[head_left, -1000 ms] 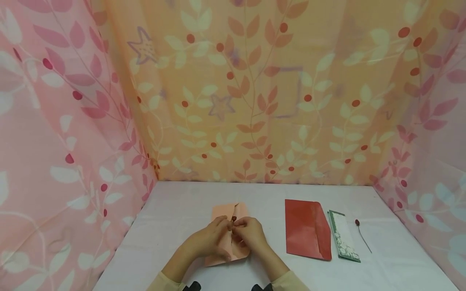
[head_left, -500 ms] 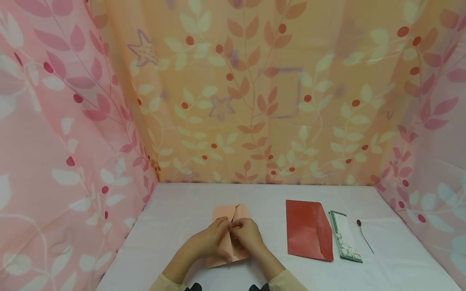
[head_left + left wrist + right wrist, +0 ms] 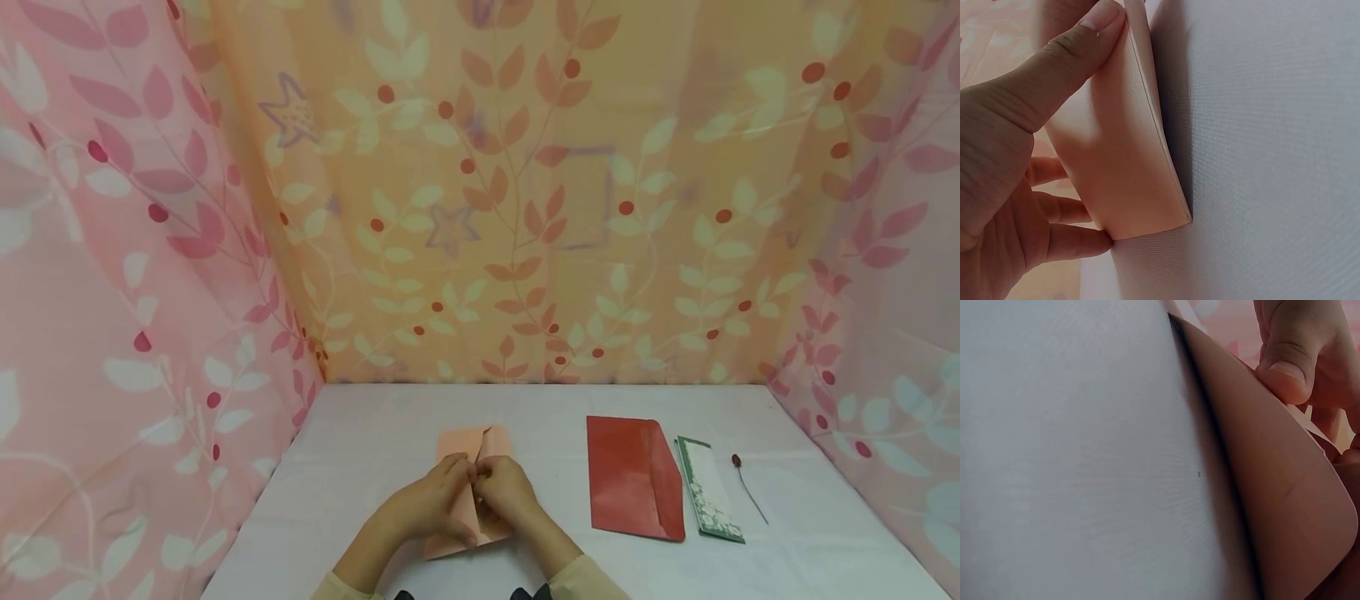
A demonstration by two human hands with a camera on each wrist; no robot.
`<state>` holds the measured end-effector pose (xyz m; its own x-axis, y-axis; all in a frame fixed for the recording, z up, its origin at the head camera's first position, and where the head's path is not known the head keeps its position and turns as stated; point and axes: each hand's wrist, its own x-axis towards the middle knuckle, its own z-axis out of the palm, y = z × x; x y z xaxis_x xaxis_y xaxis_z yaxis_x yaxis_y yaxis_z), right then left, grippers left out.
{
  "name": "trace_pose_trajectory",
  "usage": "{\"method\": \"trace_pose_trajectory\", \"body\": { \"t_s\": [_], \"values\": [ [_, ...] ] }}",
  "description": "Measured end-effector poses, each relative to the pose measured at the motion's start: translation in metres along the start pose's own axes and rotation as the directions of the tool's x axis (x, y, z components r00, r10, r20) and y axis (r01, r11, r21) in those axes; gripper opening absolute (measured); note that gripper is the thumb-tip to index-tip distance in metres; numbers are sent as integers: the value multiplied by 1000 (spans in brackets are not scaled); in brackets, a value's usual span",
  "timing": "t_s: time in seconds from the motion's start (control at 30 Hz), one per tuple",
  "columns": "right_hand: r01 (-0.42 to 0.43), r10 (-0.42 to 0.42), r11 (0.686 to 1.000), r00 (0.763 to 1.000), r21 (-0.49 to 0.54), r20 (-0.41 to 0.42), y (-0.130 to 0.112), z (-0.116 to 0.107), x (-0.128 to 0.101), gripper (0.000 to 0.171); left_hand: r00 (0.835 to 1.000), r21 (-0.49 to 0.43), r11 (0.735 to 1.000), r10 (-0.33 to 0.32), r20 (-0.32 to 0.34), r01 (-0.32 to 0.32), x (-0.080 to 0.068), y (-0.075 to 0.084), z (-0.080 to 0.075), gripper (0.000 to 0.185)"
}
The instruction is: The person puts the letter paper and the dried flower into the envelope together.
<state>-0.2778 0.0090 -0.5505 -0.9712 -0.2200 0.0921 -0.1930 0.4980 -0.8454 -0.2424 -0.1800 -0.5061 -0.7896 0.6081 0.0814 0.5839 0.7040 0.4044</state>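
A peach envelope stands out against the white table, its flap side facing up and a slit along the middle lifted. From the left, my left hand grips it; in the left wrist view its thumb lies on the paper and other fingers bend at the edge. My right hand has curled fingers at the slit, fingertips meeting the left hand's. Its thumb presses the envelope's flap side in the right wrist view. Whatever lies under the fingertips is hidden.
Right of the hands a red envelope lies flat. Beside it are a narrow green-bordered card and a thin dried flower with a dark red head. Patterned cloth walls enclose the white table at back and sides.
A small dark red flower head showed between the fingertips a second ago; it is out of sight now. The right fingers have curled in more at the slit. The left hand stays nearly still.
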Motion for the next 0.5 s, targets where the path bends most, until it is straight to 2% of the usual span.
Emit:
{"method": "trace_pose_trajectory", "body": {
  "t_s": [0.23,0.5],
  "values": [
    [15,-17,989,1000,-148,-9,-5,0,0,11,1000,10,1000,-5,5,5,1,-1,1,84],
    [42,-36,982,999,-183,36,-6,-2,-2,5,1000,19,1000,-15,1,15,0,-2,2,85]
  ]
}}
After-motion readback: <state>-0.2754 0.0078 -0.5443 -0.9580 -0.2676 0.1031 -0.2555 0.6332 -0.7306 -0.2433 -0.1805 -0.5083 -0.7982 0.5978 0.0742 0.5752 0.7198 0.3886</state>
